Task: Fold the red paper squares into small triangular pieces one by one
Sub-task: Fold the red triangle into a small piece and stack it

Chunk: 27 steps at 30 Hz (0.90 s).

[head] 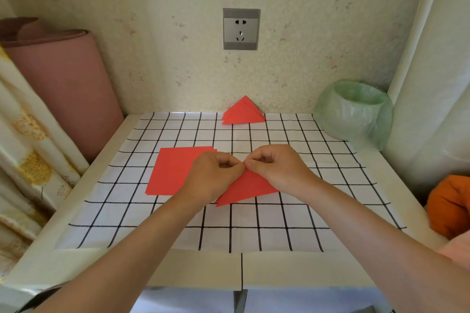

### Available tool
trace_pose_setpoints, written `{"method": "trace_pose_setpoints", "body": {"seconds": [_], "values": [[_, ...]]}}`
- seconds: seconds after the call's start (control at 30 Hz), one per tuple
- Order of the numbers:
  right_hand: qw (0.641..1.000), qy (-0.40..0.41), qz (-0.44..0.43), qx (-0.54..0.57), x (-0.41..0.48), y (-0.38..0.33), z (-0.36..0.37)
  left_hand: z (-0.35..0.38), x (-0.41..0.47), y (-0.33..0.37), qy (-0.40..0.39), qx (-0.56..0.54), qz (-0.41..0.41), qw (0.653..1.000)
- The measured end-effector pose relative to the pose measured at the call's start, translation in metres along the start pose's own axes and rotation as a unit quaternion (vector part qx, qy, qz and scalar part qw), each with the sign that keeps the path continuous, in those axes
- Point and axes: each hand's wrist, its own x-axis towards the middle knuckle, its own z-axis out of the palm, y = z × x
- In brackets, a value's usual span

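On checked cloth (pixel 279 223) over white table (pixel 203 269): left hand (pixel 216 175) and right hand (pixel 277 168) both pinching top corner of red triangle (pixel 249 189). Stack of red squares (pixel 173 173) just left. Pile of folded triangles (pixel 243 113) at wall. Bag-lined bin (pixel 353 112) far right, contents unseen. Above, socket (pixel 241 29).

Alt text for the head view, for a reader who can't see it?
The left hand and right hand pinch the apex of a red paper triangle on a grid-patterned cloth. Unfolded red squares lie to its left; finished triangles sit by the wall.

A bagged bin (pixel 353 114) blocks far right; near tablecloth (pixel 254 231) lies free.
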Motion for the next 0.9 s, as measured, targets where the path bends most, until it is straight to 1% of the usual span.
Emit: {"method": "trace_pose_setpoints", "body": {"seconds": [0.13,0.23,0.37,0.43,0.5,0.57,0.6,0.63,0.7,0.73,0.77,0.8,0.9], "values": [[1.0,0.019,0.0,0.011,0.0,-0.001,-0.001,-0.001,-0.001,0.0,0.001,0.001,-0.01,1.0],[0.997,0.055,0.025,0.058,0.0,-0.002,-0.002,-0.003,-0.001,0.002,0.003,0.017,-0.009,1.0],[0.989,0.093,0.06,0.102,0.004,0.0,-0.016,-0.013,0.0,0.003,-0.035,-0.032,-0.034,0.998],[0.984,0.11,0.071,0.124,0.006,0.002,-0.023,-0.02,0.001,0.005,-0.055,-0.037,-0.042,0.997],[0.979,0.132,0.083,0.133,0.008,0.005,-0.028,-0.028,0.001,0.005,-0.082,-0.02,-0.056,0.995],[0.975,0.151,0.088,0.138,0.01,0.006,-0.033,-0.035,0.002,0.0,-0.105,0.032,-0.077,0.991],[0.974,0.157,0.086,0.139,0.01,0.007,-0.035,-0.037,0.003,-0.003,-0.104,0.059,-0.082,0.989],[0.975,0.157,0.081,0.136,0.011,0.007,-0.038,-0.038,0.005,-0.006,-0.085,0.078,-0.077,0.99],[0.982,0.133,0.066,0.119,0.011,0.007,-0.039,-0.037,0.008,-0.009,-0.004,0.099,-0.032,0.995],[0.986,0.114,0.06,0.109,0.01,0.007,-0.037,-0.034,0.008,-0.006,0.036,0.098,-0.006,0.995],[0.989,0.096,0.055,0.101,0.01,0.007,-0.034,-0.032,0.008,-0.003,0.056,0.083,0.015,0.995],[0.991,0.082,0.049,0.098,0.01,0.007,-0.03,-0.029,0.009,0.0,0.048,0.063,0.027,0.996],[0.992,0.066,0.029,0.105,0.011,0.006,-0.018,-0.018,0.013,0.002,-0.042,0.04,0.029,0.998]]}}
